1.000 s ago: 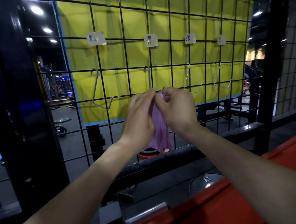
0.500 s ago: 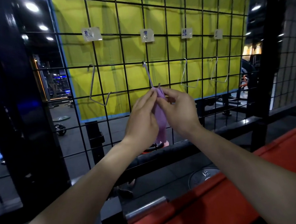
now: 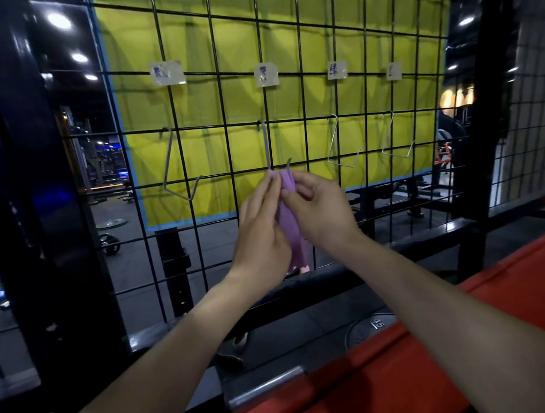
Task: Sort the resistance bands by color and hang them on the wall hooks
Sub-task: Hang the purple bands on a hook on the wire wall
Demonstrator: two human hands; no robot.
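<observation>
Hands (image 3: 294,219) raised purple band (image 3: 289,211) onto hook (image 3: 266,146).

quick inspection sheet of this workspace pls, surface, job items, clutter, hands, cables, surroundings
surface: black wire grid panel with a yellow backing behind it.
job's things: purple band held up at the second hook from the left; whether it is on the hook yet cannot be told. The other three hooks are bare. Four paper labels above the hooks, writing unreadable.
clutter: weight plate on the floor below; red pad in the foreground.
grippers: left hand and right hand both pinch the band's top.
cables: nothing seen.
surroundings: dim gym, ceiling lights, equipment beyond the grid.
</observation>
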